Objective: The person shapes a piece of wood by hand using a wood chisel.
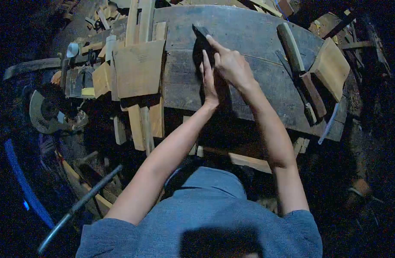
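Note:
My right hand (234,64) is closed over a dark, flat piece with a pointed end (200,31), its index finger stretched along the top. Most of that piece is hidden under the hand and in shadow, and I cannot tell its kind. My left hand (209,79) stands on edge just to the left, with its fingers straight and pointing away from me, close beside the right hand. Both hands are over the middle of a worn wooden workbench (184,73).
Wooden boards (139,71) are stacked at the bench's left. On the right lie a long wooden piece (291,47), a dark reddish block (313,94), a pale block (331,69) and a thin metal strip (329,122). A metal pipe (79,208) slants at lower left.

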{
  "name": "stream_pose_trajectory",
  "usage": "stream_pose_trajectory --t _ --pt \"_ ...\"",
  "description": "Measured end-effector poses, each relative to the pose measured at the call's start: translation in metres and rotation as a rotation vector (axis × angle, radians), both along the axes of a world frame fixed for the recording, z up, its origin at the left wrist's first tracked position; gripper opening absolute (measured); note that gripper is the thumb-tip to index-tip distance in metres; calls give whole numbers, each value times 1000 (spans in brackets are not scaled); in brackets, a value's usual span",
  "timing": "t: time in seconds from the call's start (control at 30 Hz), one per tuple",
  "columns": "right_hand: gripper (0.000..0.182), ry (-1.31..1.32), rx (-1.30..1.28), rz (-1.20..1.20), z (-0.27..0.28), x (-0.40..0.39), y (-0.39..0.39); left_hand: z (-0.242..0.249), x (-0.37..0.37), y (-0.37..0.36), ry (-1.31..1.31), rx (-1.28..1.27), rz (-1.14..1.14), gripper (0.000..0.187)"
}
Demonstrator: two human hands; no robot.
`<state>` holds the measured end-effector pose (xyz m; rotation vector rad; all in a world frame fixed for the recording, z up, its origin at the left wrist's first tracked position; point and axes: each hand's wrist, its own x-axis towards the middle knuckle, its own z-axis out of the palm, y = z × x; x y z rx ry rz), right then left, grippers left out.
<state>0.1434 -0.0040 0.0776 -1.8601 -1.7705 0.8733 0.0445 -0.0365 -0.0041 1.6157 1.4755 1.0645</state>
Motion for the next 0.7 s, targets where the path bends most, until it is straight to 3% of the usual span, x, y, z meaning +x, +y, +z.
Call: stream_pose_trajectory --t 0.23,0.33,0.43,0.53,0.7 --pt "51 -50 -155 23 4 9 -10 -7 3 5 -142 -53 10 59" --pt "51 13 -31 -16 -8 11 -2 1 5 0 -216 -25 6 55" --pt "52 36 16 -25 -17 9 -3 1 2 2 -62 62 11 55" --pt "55 69 -107 -53 4 20 -60 -4 6 5 -38 70 25 55" --pt "55 153 -76 -99 3 15 -122 3 12 3 -109 50 79 54"
